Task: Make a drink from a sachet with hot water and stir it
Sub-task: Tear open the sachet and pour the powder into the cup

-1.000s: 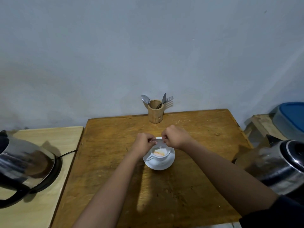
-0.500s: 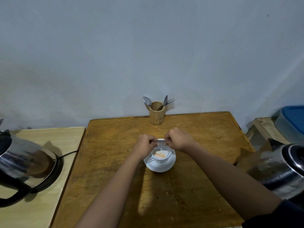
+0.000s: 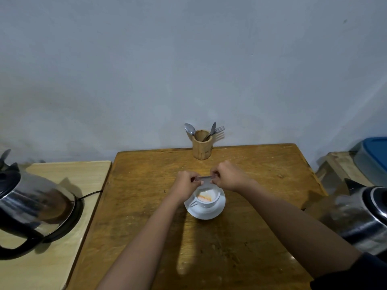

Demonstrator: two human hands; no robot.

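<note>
A white cup [image 3: 207, 200] stands on a white saucer [image 3: 204, 213] in the middle of the wooden table [image 3: 251, 237]. White and orange powder lies inside the cup. Just above its far rim I hold a small sachet [image 3: 204, 179] stretched level between both hands. My left hand [image 3: 186, 184] pinches its left end and my right hand [image 3: 228, 176] pinches its right end. A steel kettle [image 3: 35, 208] sits on its base at the left. A wooden holder [image 3: 201, 146] with spoons and a fork stands at the table's far edge.
A second steel kettle [image 3: 364, 216] sits at the right edge of view. The left kettle stands on a paler side table [image 3: 62, 248], its cord trailing toward the main table. A blue-lidded tub [image 3: 374, 158] rests on a stool at far right. A grey wall is behind.
Both hands have lifted the sachet slightly and pulled it flatter over the cup. The view has tilted up a little. The cup and saucer have stayed put.
</note>
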